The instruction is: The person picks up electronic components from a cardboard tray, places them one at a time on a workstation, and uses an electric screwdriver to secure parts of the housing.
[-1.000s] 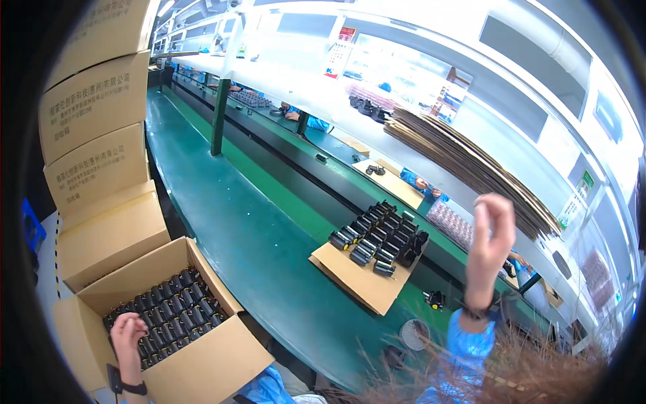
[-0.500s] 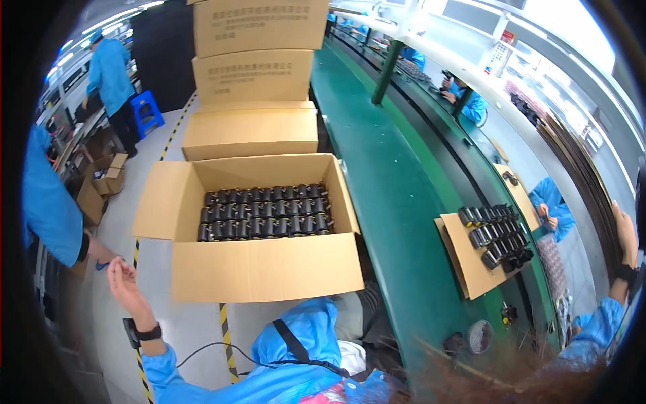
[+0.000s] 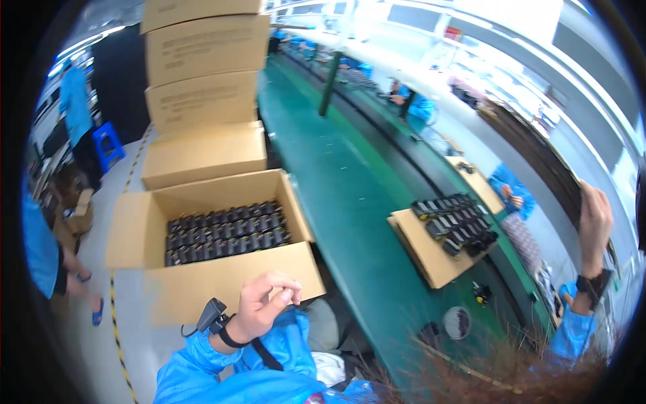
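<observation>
My left hand [image 3: 264, 306] hovers over the near flap of an open cardboard box [image 3: 232, 275]. Its fingers curl loosely, with a gap to the thumb and nothing visible between them. Rows of small black cylindrical parts [image 3: 229, 232], several with brass-coloured bits, fill the box. At the far right, my right hand [image 3: 595, 219] is raised at the near end of a stack of brown cardboard sheets [image 3: 531, 145]. Its fingers bend over the edge of a sheet; blur hides how firmly they hold it.
Closed cartons [image 3: 202, 101] are piled behind the box. On the green bench [image 3: 336, 195], more black parts [image 3: 454, 222] stand on cardboard pieces [image 3: 417, 249], near a round mesh-topped object [image 3: 457, 323]. Co-workers in blue [image 3: 42, 236] stand at left; another person's hands [image 3: 513, 199] show across the bench.
My left hand has swung right from beside the box to its near flap, fingers curling. My right hand has come onto the cardboard sheets' edge. The view has turned right.
</observation>
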Motion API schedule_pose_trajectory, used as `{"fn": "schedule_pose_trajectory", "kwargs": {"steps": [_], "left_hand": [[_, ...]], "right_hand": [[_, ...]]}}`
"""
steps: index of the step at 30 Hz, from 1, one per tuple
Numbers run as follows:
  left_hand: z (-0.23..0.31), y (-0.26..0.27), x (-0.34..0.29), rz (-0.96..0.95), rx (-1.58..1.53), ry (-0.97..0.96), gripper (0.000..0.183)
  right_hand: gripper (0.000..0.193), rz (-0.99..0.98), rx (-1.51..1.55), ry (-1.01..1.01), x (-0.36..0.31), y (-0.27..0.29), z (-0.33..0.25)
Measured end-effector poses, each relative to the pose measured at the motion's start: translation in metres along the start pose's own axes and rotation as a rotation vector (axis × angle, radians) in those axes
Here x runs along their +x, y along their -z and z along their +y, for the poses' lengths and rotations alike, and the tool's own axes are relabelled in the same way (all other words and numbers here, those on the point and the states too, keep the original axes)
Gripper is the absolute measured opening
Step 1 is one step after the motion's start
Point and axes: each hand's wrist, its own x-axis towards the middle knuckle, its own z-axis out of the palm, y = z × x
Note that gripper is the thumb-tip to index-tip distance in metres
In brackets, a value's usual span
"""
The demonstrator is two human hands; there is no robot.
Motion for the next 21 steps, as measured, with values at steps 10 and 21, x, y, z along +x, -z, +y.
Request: {"fn": "schedule_pose_trajectory", "kwargs": {"steps": [10,21], "left_hand": [[-0.019,-0.064,0.064,-0.456,-0.725,0.424,0.091],[-0.088,-0.006,0.035,0.240,-0.734,0.606,0.059]], "right_hand": [[0.024,0.113,0.154,0.726,0.003,0.061,-0.164],[0.030,0.133,0.983,0.914,-0.024,-0.206,-0.351]]}}
